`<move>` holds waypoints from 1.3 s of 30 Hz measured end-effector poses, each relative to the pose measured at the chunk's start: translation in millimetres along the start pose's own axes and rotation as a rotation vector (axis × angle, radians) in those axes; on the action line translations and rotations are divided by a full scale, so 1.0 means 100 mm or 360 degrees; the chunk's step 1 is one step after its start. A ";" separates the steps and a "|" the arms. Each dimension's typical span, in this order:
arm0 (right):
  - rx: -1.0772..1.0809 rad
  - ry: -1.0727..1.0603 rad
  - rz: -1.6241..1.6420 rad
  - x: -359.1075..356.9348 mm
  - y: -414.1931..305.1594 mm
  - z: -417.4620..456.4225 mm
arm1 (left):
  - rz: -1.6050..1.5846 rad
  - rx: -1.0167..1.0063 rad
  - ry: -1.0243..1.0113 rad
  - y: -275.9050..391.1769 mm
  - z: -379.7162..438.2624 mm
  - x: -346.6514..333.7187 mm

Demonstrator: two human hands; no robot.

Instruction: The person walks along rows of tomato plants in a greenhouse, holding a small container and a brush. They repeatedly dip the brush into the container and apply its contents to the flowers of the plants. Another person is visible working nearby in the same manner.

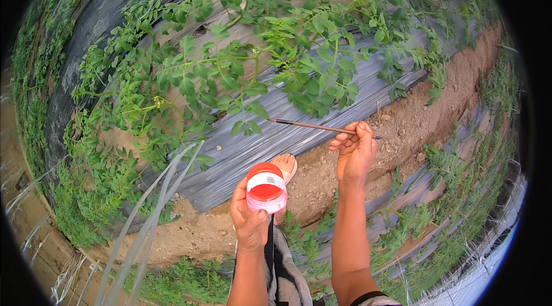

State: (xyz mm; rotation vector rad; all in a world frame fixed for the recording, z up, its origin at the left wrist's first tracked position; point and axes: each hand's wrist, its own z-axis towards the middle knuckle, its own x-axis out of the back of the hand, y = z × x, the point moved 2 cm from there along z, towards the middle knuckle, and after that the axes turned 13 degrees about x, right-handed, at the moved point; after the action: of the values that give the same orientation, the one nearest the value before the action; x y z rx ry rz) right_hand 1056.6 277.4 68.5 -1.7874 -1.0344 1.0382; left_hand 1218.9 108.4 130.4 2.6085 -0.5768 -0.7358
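In my left hand (pixel 251 219) is a small, clear plastic jar (pixel 267 189) with red contents and a white label that bears writing and a printed code. My right hand (pixel 357 151) pinches a thin brush (pixel 312 126) by its dark handle, fingers curled, the pointed end towards the leaves at the left. The brush and jar are apart. Just beyond the brush's far end hang leaves of a tomato plant (pixel 250 112). Small yellow flowers (pixel 158 101) show on the plants further left.
Shiny plastic mulch film (pixel 233 159) covers the bed under the tomato plants. A dry soil furrow (pixel 399 129) runs beside it, where a sandalled foot (pixel 285 166) stands. Pale plastic strings (pixel 155 215) rise at the lower left. More plants (pixel 435 215) grow at the right.
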 end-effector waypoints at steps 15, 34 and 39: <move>0.0720 -0.0416 -0.0547 -1.09 0.76 0.66 | -0.0295 -0.0061 0.0131 -0.07 0.10 0.21; 0.0737 -0.0412 -0.0545 -1.17 0.96 0.73 | -0.0210 0.0011 0.0198 -0.02 0.12 0.12; 0.0738 -0.0456 -0.0563 -1.17 0.95 0.72 | -0.0221 0.0025 0.0182 -0.01 0.13 0.09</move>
State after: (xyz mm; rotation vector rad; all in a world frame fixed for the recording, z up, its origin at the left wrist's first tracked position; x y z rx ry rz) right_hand 976.9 155.5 -12.9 -1.0610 -1.1192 1.2089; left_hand 1219.3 102.2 115.8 2.7054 -0.3726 -0.6205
